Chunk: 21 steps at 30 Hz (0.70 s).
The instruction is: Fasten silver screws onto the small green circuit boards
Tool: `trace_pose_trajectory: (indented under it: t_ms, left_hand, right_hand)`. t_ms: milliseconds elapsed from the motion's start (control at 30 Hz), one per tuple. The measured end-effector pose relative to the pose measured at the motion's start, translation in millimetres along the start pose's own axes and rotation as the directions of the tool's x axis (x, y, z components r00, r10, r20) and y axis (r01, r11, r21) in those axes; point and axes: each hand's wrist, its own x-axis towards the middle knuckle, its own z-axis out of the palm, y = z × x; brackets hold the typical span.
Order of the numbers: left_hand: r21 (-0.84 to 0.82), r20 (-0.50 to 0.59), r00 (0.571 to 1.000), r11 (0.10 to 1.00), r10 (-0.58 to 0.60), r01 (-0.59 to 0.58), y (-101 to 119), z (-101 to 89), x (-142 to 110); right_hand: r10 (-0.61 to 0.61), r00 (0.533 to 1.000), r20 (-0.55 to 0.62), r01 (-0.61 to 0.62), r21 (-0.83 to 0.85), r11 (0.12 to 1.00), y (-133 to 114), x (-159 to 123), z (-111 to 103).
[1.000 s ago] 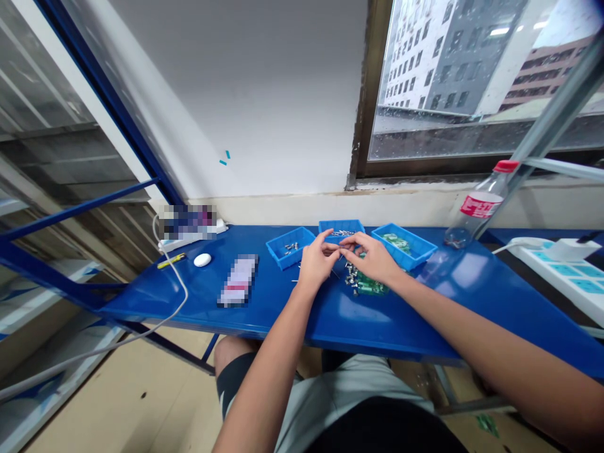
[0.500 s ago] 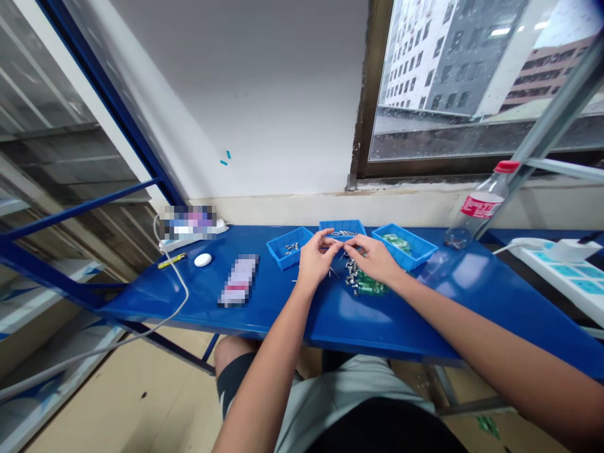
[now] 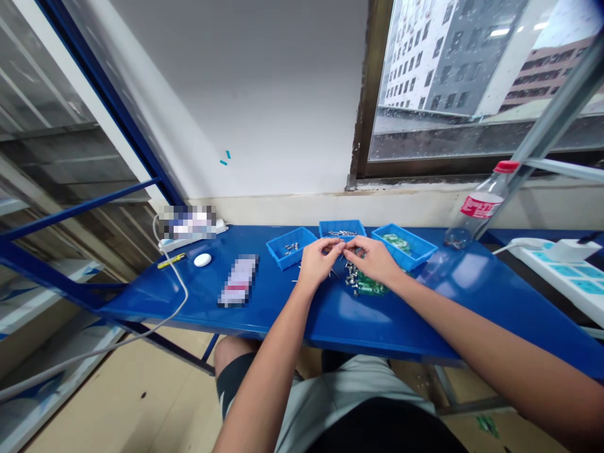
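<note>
The left hand and the right hand were positioned above the blue, glossy tabletop, meeting at the fingertips. On each hand, thumb and index fingertip were drawn together; whether a small part was clamped between them could not be determined.

Thin metal pins lay on the tabletop beside the left hand. A loose pile of small, silver metal fittings lay below the right hand, against a cluster of translucent green pieces on its right side.

Three blue, rectangular plastic trays were arranged around the hands. The left tray contained several silver metal parts. The middle tray, beyond the fingertips, contained slender metal parts. The right tray contained green pieces in clear material.

Farther left, a flat, rectangular object with a pixelated face lay near a white, oval object. A yellow, slim tool lay near a white cable. Farther right, a clear plastic bottle with a red cap and label stood upright, and a white power strip was located beyond it.
</note>
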Motion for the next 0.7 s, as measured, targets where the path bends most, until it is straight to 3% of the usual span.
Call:
trace_pose_trajectory:
  t_ms: [400,567,700]
  left_hand:
    - [-0.129,0.008,0.996,0.987,-0.091,0.091,0.0,1.8,-0.1]
    - [-0.067,0.013,0.997,0.995,-0.077,0.078,0.7,2.6,-1.6]
    - [0.071,0.028,0.999,0.997,-0.027,0.025,1.1,1.5,-2.3]
  right_hand:
    - [0.017,0.998,-0.057,-0.014,0.047,0.999,-5.6,1.0,-1.8]
    - [0.075,0.989,-0.13,-0.06,0.114,0.992,-5.3,2.0,-1.7]
    - [0.057,0.992,-0.11,-0.043,0.125,0.991,-7.1,1.7,-1.4]
